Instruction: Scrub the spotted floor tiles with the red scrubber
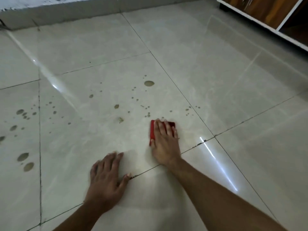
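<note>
My right hand (165, 142) presses flat on the red scrubber (152, 130), which lies on a glossy grey floor tile (103, 135); only the scrubber's left edge and far corner show past my fingers. Brownish spots dot the tile beyond it, the largest spot (149, 83) further away, smaller spots (147, 115) just ahead of the scrubber. More spots (23, 156) mark the tile at the far left. My left hand (106, 179) rests palm down on the floor, fingers spread, holding nothing, nearer to me and left of the scrubber.
A low white step or wall base (58, 9) runs across the top left. A wooden cabinet with white trim (270, 15) stands at the top right. Dark grout lines (196, 107) cross the floor diagonally.
</note>
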